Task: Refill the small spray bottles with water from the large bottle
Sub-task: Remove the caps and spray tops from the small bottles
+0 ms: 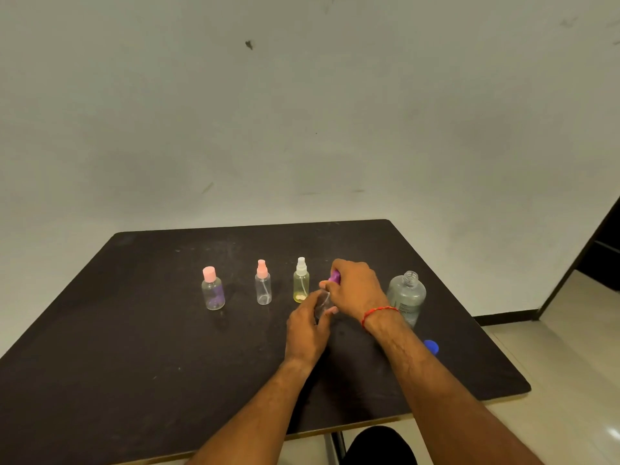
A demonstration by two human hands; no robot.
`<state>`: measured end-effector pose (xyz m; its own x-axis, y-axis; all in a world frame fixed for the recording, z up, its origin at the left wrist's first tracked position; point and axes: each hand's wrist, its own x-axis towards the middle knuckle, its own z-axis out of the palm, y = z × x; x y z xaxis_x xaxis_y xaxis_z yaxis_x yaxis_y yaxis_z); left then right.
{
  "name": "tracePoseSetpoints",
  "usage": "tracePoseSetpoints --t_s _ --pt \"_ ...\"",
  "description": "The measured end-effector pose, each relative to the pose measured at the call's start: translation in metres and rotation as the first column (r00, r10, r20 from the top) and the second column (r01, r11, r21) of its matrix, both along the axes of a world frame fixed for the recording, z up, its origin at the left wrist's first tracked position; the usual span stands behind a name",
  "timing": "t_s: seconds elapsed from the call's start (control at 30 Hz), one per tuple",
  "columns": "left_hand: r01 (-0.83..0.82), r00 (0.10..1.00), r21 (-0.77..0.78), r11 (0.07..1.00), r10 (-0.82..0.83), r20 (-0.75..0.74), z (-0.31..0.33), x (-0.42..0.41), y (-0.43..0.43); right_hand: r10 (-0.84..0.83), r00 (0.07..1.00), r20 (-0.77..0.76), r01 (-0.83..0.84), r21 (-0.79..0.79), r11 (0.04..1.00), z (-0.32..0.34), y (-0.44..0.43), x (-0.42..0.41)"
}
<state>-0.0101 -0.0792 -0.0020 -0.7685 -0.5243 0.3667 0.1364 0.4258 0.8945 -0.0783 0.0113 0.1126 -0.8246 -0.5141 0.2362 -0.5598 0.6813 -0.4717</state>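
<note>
My left hand (pixel 307 325) grips the clear body of a small spray bottle (pixel 322 302) standing on the table. Over its top, my right hand (pixel 357 286) is closed on the bottle's purple spray cap (pixel 334 276). The large clear bottle (pixel 406 297) stands uncapped just right of my right wrist. Its blue cap (pixel 431 346) lies on the table nearer to me. Left of my hands stand three small bottles in a row: a yellowish one with a white sprayer (pixel 301 281), a clear one with a pink sprayer (pixel 263 283), and a clear one with a pink cap (pixel 212 290).
Everything sits on a dark square table (pixel 134 347) against a pale wall. The table's right edge drops off to a tiled floor (pixel 570 364). A dark knee shows below the front edge.
</note>
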Motion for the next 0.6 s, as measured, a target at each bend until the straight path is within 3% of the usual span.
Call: tracePoseSetpoints --t_s 0.23,0.4,0.5,0.6 --pt "0.015 1.000 -0.017 1.000 -0.015 -0.006 0.003 0.002 0.001 0.243 0.970 -0.030 -0.239 0.094 0.966 0.012 0.007 0.000" --pt "0.020 0.999 0.014 1.000 -0.020 -0.039 0.002 0.000 0.001 0.165 0.986 0.004 -0.164 -0.055 0.985 0.010 0.007 0.002" --pt "0.017 1.000 -0.010 1.000 -0.017 -0.025 0.004 0.001 0.001 0.080 0.996 -0.039 -0.081 -0.037 0.996 0.013 0.006 0.002" --pt "0.010 1.000 0.005 1.000 -0.010 -0.005 0.004 0.001 0.001 0.207 0.978 -0.001 -0.207 -0.011 0.978 0.015 0.006 0.004"
